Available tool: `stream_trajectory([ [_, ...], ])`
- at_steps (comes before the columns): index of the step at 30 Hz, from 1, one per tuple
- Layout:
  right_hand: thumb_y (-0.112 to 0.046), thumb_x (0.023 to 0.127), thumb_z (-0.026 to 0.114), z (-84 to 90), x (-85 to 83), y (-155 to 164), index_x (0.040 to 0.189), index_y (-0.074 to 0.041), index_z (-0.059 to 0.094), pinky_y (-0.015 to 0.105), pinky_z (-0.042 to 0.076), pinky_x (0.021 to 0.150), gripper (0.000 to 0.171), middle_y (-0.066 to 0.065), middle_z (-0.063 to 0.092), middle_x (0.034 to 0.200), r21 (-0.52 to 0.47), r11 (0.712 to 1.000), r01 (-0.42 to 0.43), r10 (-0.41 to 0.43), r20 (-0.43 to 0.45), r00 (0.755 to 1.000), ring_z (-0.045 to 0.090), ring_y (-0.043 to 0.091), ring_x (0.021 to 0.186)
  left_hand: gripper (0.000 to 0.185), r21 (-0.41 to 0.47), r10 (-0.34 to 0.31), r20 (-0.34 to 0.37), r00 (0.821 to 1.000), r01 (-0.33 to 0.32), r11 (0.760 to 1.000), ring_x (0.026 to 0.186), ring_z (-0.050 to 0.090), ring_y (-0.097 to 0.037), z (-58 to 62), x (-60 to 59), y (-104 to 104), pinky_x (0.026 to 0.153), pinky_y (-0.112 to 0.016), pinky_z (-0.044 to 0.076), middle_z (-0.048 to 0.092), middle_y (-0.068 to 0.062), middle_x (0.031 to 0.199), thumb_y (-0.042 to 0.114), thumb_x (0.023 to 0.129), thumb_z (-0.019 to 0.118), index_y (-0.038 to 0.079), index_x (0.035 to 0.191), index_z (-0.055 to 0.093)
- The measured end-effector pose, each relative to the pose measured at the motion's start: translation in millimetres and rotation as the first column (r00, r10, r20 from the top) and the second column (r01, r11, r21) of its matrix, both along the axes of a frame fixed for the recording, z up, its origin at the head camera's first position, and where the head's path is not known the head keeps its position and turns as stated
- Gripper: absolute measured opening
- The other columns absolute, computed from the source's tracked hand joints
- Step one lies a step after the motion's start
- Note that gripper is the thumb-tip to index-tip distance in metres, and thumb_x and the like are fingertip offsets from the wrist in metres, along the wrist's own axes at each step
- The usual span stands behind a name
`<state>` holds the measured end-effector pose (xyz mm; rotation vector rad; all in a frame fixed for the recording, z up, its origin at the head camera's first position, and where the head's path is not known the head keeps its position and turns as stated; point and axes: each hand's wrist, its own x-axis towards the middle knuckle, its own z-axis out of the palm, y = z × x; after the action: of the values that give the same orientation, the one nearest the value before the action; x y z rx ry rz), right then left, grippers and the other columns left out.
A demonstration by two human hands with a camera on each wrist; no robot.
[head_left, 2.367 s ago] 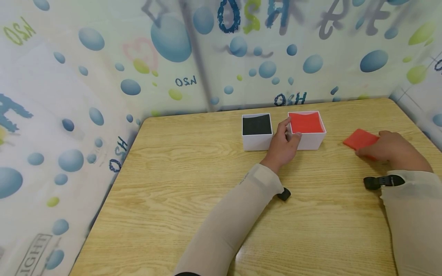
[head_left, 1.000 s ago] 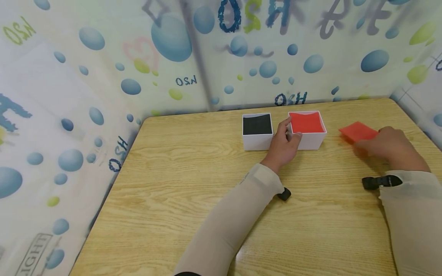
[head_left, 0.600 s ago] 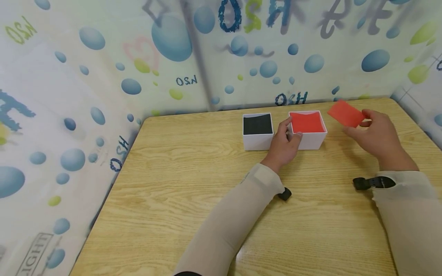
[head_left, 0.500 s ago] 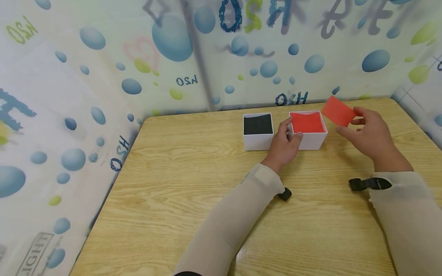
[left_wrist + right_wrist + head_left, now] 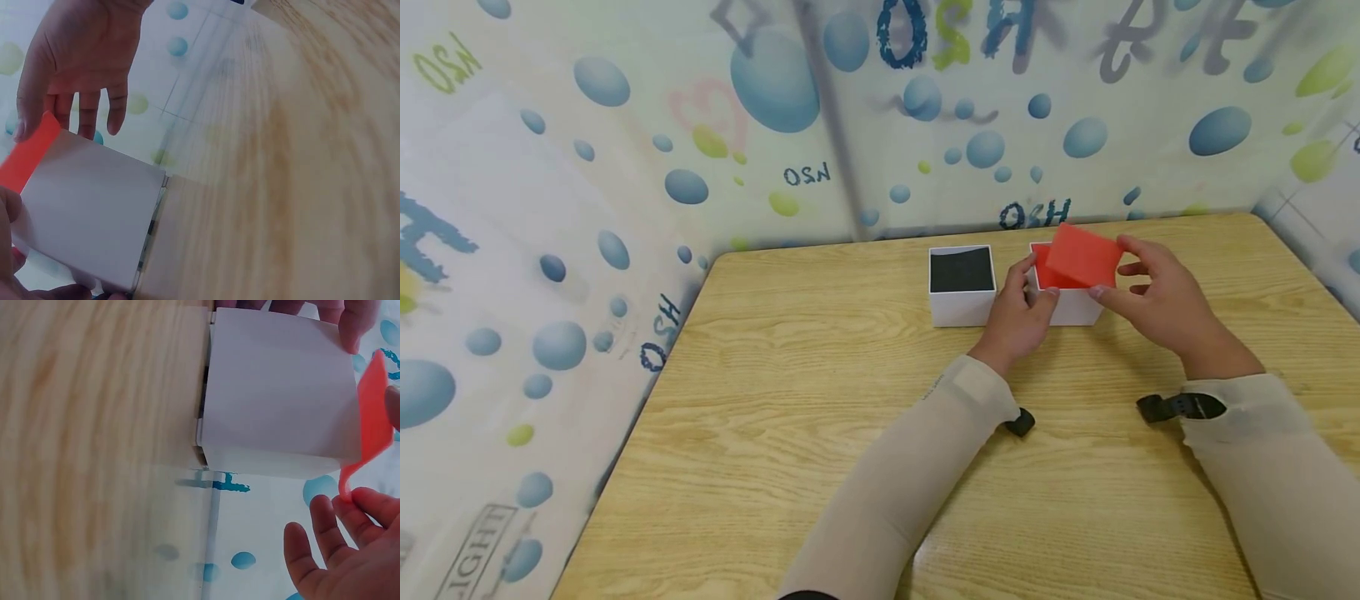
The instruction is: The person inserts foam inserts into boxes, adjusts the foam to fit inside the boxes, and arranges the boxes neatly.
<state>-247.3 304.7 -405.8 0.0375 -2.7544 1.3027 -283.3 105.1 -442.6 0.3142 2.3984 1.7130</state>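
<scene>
My right hand (image 5: 1168, 292) pinches a thin red square sheet (image 5: 1084, 255) between thumb and fingers, over the right-hand white box (image 5: 1077, 310). The sheet tilts across the opening and overlaps the rim; red material (image 5: 1043, 265) shows inside the box to its left. My left hand (image 5: 1017, 323) grips this box at its left side, thumb at the front rim. In the right wrist view the sheet (image 5: 374, 422) bends at the lower corner beside the box's top edge. The left wrist view shows the box's plain white wall (image 5: 94, 203).
A second white box (image 5: 961, 310) holding black material (image 5: 959, 270) stands just left of my left hand. Both boxes are near the back of the wood-grain table (image 5: 820, 383). A patterned curtain-like backdrop (image 5: 880, 125) rises behind the table's far edge.
My right hand has lifted the red sheet off the table at the right and carried it left, over the box. My left hand has kept its hold on the box.
</scene>
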Motion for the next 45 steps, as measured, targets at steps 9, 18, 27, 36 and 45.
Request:
stream_trajectory([
  [9, -0.04, 0.102, 0.069, -3.4, -1.4, -1.8, 0.17, -0.012, 0.015, 0.075, 0.042, 0.107, 0.091, 0.024, 0.024, 0.172, 0.024, 0.999, -0.046, 0.045, 0.019, 0.999, 0.042, 0.054, 0.139, 0.059, 0.009, 0.0, -0.005, 1.0, 0.0, 1.0, 0.129, 0.055, -0.013, 0.2, 0.1, 0.0, 0.116, -0.043, 0.047, 0.047, 0.003, 0.161, 0.044, 0.107, 0.056, 0.043, 0.161, 0.032],
  [18, -0.039, 0.106, 0.061, -4.8, 0.9, -4.2, 0.169, -0.022, 0.019, 0.072, 0.046, 0.105, 0.077, 0.024, 0.031, 0.17, 0.052, 0.997, -0.05, 0.048, 0.027, 0.998, 0.043, 0.052, 0.14, 0.058, -0.001, 0.004, 0.003, 1.0, -0.004, 1.0, 0.127, 0.055, -0.013, 0.7, 0.5, 0.6, 0.115, -0.042, 0.047, 0.048, 0.002, 0.16, 0.043, 0.107, 0.056, 0.044, 0.161, 0.033],
  [27, -0.039, 0.109, 0.055, -3.7, 0.9, -3.9, 0.169, -0.025, 0.017, 0.072, 0.043, 0.107, 0.072, 0.021, 0.026, 0.172, 0.087, 0.994, -0.062, 0.057, 0.057, 0.997, 0.04, 0.053, 0.142, 0.059, -0.009, 0.009, 0.013, 1.0, -0.009, 1.0, 0.144, 0.051, -0.018, 2.0, 1.6, 1.7, 0.118, -0.043, 0.044, 0.044, 0.002, 0.164, 0.043, 0.107, 0.056, 0.045, 0.161, 0.032],
  [36, -0.038, 0.112, 0.048, -5.4, 0.8, -5.1, 0.169, -0.02, 0.018, 0.071, 0.045, 0.105, 0.067, 0.017, 0.022, 0.174, 0.108, 0.99, -0.088, 0.084, 0.039, 0.996, 0.041, 0.053, 0.141, 0.058, -0.003, 0.002, 0.006, 1.0, -0.002, 1.0, 0.144, 0.052, -0.019, 1.3, 1.4, 1.3, 0.118, -0.042, 0.045, 0.045, 0.002, 0.164, 0.043, 0.108, 0.056, 0.044, 0.161, 0.032],
  [45, -0.038, 0.111, 0.05, -5.3, 0.3, -7.4, 0.167, -0.02, 0.027, 0.069, 0.049, 0.101, 0.063, 0.014, 0.028, 0.172, 0.161, 0.987, -0.015, 0.011, 0.026, 1.0, 0.045, 0.054, 0.136, 0.059, -0.001, 0.004, 0.001, 1.0, -0.004, 1.0, 0.143, 0.053, -0.019, 0.8, 1.4, 1.0, 0.117, -0.041, 0.046, 0.047, 0.003, 0.162, 0.042, 0.108, 0.056, 0.043, 0.161, 0.032],
])
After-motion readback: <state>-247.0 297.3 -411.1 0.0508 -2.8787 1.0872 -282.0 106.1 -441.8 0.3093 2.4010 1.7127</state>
